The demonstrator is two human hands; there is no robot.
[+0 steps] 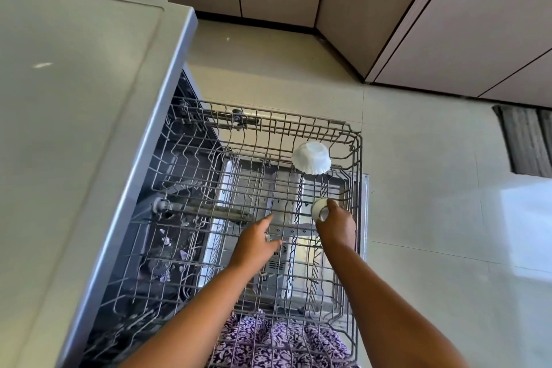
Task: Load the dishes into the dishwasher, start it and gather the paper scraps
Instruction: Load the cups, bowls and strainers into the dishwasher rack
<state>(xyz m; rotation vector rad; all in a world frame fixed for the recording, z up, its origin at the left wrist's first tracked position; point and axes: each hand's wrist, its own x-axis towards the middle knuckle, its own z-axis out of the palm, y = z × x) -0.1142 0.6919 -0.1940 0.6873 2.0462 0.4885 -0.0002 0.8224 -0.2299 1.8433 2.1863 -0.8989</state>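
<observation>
Rack (356, 140): pulled out, mostly bare wire.
Left hand (257, 240): fingers straight and released, over the rack's middle, holding nothing.
Right hand (337, 224): grasping a small white cup (319, 208), perhaps a tiny bowl, at the rack's right edge; not yet set down.
White bowl (311, 157): inverted, seated in the far right corner.
Judgement: loading barely begun. The start and the paper scraps remain.

Head camera, looking steeply down, seemingly close above dishwasher rack (298, 125)

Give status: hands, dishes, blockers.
Left hand open over rack. Right hand gripping small white cup at rack's right side. White bowl inverted beyond it, apart. Nothing seen blocking.
</observation>
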